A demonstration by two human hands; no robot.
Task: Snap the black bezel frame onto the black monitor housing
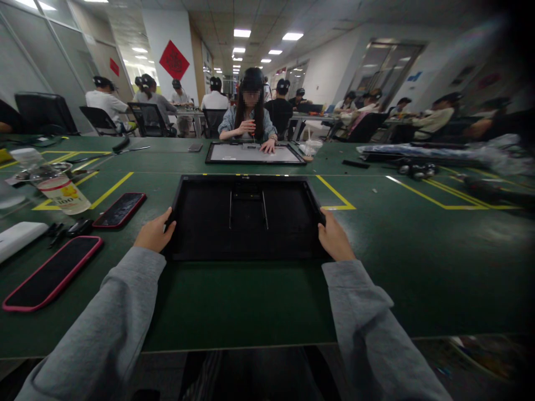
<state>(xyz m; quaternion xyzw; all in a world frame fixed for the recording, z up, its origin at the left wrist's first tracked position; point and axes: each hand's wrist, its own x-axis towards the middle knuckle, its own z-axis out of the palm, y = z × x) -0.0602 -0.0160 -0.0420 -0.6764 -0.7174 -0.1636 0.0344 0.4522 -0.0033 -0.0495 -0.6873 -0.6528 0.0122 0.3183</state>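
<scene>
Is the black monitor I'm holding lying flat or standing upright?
Lying flat: the black monitor rests on the green table, left hand and right hand gripping its side edges.

Flat screen panels: 2. The black panel (246,223) is at table centre and the pale panel (254,153) is at its 12 o'clock. Own hands: 2, left hand (155,231) at 8 o'clock of the black panel, right hand (334,238) at 4 o'clock. Red-cased phones: 2 (both face up), near phone (52,274) and far phone (120,209), around 9 o'clock. Plastic bottle (58,188): 1, at 10 o'clock. White box (19,238): 1, at 9 o'clock. Facing person (249,127): 1, at 12 o'clock. Seated people behind: too blurred to count.
</scene>
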